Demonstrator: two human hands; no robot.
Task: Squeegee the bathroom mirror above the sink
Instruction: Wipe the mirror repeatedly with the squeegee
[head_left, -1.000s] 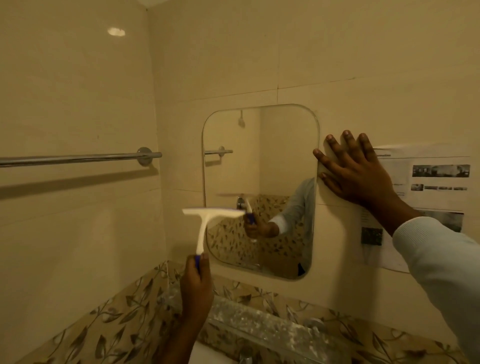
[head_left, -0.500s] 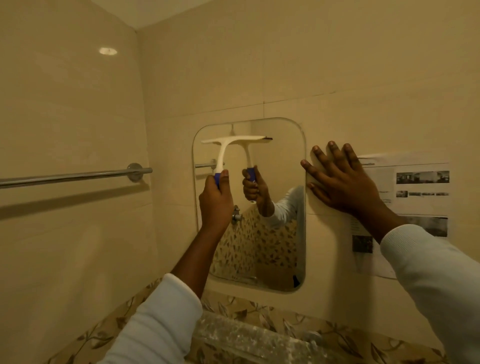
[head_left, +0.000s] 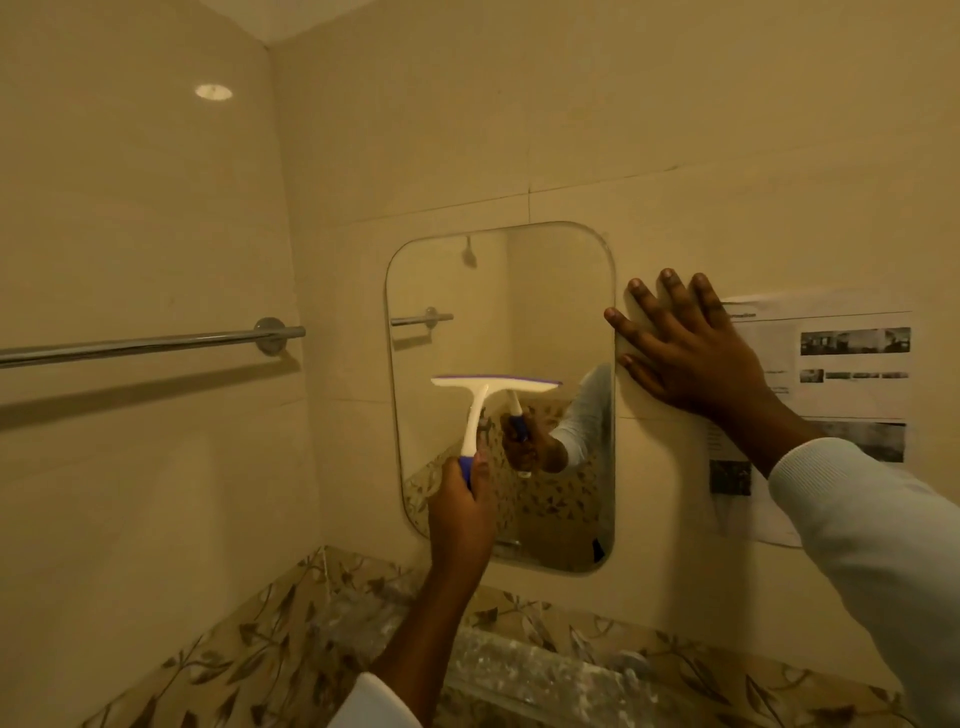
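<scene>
In the head view, the left hand (head_left: 460, 514) grips the blue lower end of a white squeegee (head_left: 483, 400), with the fingers wrapped round the handle so that the grip itself is mostly hidden. The squeegee's blade, edged in purple along the top, lies level across the middle of the mirror (head_left: 519, 312), toward its left side. It seems to sit against the glass, where the reflected handle meets it. The left hand and wrist cover the mirror's lower left corner, and the white cuff is cut off by the bottom edge.

The right hand (head_left: 691, 358) is open, with its palm flat on the tiled wall just right of the mirror. Its fingers are spread and the fingertips reach the mirror's right edge. The right forearm, in a pale sleeve, runs out of the frame at the right.

Behind that wrist, a printed paper sheet (head_left: 852, 395) is stuck to the wall, and the hand and arm cover its left part. It shows 1 dark heading line, several grey photo strips and blocks of small text, all too blurred to read.

A chrome towel bar (head_left: 145, 343) on the left wall is cut off at the left edge. Below the mirror, a leaf-patterned tile band (head_left: 249, 649) and a speckled ledge are dim and hard to make out.
</scene>
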